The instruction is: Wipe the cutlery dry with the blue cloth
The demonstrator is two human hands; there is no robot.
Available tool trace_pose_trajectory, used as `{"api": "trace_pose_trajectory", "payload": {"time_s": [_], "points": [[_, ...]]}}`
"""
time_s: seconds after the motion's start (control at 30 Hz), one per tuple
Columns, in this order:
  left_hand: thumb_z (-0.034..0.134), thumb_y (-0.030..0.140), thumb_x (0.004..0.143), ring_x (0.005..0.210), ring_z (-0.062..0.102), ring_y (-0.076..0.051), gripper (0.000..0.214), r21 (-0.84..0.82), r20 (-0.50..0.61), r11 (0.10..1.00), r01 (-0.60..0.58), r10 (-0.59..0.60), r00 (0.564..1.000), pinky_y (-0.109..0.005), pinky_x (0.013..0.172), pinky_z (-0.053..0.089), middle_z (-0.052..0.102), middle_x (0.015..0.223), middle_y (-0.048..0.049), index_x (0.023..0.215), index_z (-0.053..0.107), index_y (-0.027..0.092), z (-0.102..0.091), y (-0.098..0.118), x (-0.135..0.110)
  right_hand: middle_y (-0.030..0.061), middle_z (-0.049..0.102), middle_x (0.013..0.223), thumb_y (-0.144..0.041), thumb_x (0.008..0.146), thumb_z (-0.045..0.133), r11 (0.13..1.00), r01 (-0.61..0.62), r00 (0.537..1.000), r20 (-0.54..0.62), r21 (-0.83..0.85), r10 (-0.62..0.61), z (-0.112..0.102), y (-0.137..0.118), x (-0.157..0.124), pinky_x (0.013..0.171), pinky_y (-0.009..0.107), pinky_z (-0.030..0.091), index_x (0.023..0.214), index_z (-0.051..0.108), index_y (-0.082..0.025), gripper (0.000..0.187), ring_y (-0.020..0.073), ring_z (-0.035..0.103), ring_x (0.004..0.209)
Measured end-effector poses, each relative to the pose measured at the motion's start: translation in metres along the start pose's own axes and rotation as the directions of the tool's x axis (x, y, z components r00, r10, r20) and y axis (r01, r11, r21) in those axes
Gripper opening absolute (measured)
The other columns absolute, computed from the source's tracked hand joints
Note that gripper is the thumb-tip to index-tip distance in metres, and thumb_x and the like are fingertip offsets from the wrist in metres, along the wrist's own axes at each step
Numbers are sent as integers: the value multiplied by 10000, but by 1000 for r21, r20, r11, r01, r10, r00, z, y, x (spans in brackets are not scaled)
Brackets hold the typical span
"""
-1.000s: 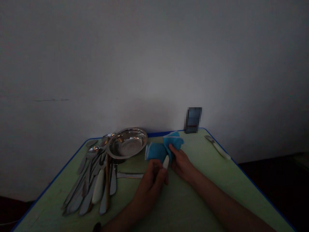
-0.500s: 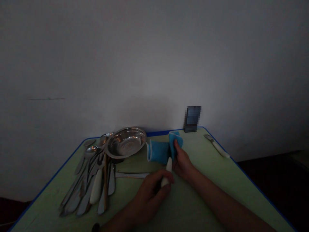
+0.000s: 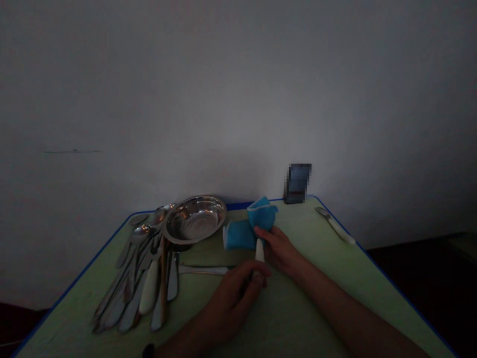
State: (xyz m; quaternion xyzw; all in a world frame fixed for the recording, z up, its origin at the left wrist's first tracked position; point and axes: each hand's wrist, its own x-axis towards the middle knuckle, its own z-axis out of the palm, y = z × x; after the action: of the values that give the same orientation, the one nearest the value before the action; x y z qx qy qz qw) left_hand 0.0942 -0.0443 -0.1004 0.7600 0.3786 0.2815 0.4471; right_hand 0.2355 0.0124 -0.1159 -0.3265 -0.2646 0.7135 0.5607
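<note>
Handle sits in left hand — fingers seemingly curled.

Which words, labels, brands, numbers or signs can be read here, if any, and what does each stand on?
No text can be read.
Dark upright device: pixelated; any text is unreadable.
Metal bowl, blue cloth, white handle in the left hand: no lettering visible.
Cutlery pile: too dim to make out any stamps.

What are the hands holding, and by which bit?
The left hand holds a white handle by its near end. The right hand grips the blue cloth at its near right side. What lies beyond the handle is hidden.
</note>
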Motion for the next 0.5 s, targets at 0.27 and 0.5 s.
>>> {"api": "trace_pose_trajectory", "payload": {"time_s": [0.27,0.5], "points": [[353,295,887,746,503,-149,189,41,49,999,-10,8,999,-255,689,377,558,812,-10,949,513,216,-1,1,0,-5,649,652,-340,640,693,1000,15,995,-94,12,-13,0,4,3,649,289,476,722,596,-164,218,144,603,631],[371,304,881,634,424,-115,107,-91,-11,996,9,-10,1000,-225,580,356,468,760,8,907,384,200,1,-1,0,-8,645,652,-377,723,603,989,-104,965,-230,105,126,-7,-4,6,490,277,482,868,569,-212,223,152,606,550]]}}
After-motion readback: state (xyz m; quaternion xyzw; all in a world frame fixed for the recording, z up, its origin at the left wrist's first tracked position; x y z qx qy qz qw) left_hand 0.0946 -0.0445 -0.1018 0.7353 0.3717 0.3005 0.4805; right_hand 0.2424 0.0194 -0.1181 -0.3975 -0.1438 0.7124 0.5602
